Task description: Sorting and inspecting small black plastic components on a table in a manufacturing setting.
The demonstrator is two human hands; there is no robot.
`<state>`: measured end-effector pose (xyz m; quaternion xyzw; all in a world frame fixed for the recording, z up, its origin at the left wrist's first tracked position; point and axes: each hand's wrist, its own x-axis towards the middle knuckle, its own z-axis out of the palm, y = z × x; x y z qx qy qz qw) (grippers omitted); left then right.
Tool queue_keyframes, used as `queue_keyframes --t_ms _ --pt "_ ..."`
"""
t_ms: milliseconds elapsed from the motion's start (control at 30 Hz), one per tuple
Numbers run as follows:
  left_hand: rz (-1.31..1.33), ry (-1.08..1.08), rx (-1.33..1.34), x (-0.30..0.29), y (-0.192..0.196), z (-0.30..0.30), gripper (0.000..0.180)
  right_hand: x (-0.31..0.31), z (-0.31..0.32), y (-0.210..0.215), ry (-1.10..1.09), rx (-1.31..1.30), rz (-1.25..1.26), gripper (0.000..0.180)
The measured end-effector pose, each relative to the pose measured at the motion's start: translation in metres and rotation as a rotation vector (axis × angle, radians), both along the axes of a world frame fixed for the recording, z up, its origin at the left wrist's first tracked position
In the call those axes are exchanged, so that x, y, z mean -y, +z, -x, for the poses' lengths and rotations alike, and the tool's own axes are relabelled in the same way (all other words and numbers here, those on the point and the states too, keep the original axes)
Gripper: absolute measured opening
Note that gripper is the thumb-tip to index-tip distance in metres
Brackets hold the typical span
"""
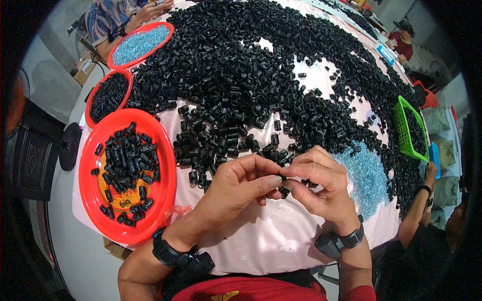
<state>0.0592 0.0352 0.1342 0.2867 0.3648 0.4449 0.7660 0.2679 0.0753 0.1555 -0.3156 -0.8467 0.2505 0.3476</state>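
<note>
My left hand and my right hand meet over the near part of the table, both closed in a pinch. Between their fingertips is a small black plastic piece, mostly covered by the thumbs and fingers. More small black ring-shaped plastic parts lie in a broad heap just beyond my hands. Left of my left forearm, a red oval tray holds a group of assembled-looking black pieces. A pile of small clear-blue pieces lies right of my right hand.
At the left stand a red bowl of thin black parts and a red tray of clear-blue pieces. A green basket sits at the right. Co-workers' hands and an arm reach in at the edges. Pink cloth covers the table.
</note>
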Motion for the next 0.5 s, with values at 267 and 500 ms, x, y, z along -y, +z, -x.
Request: queue_keyframes --t_ms 267,500 --pt "0.034 0.081 0.072 -0.003 -0.005 0.014 0.028 -0.006 -0.009 -0.001 0.016 0.256 0.092 0.009" --pt "-0.042 0.104 -0.002 -0.005 -0.012 0.016 0.029 -0.002 -0.007 -0.002 -0.028 0.333 0.032 0.012"
